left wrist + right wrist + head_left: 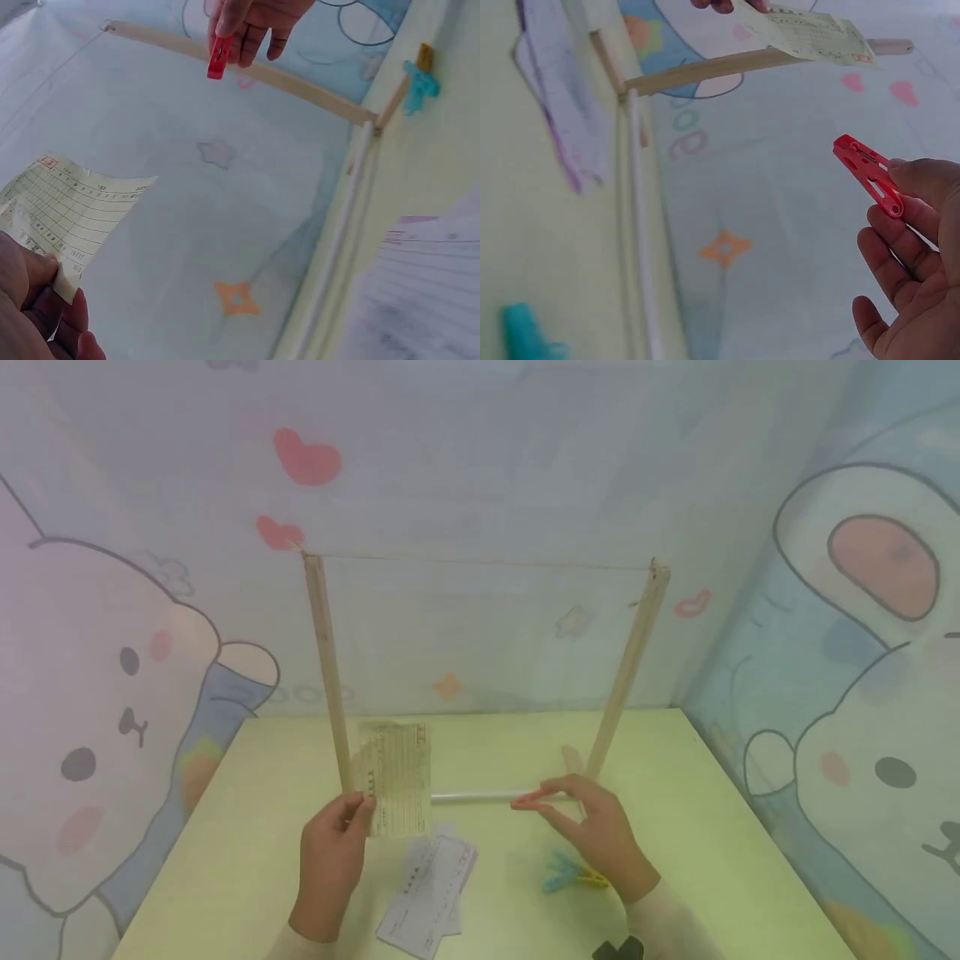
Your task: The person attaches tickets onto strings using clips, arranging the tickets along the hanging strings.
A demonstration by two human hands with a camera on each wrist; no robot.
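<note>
Red clip (218, 58); rod (480, 797), 2 posts (327, 660) behind.

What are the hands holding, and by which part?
Left hand: a printed paper slip, pinched at its left edge, near the lower corner, in the head view. Right hand: a red clothespin, pinched by its handle end.

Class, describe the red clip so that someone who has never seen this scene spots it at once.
Find the wooden frame standing on the table, with a string across its top. Near its right post, the person's right hand pinches the red clip. Its colour and being held set it apart from the blue and yellow clips on the table.
</note>
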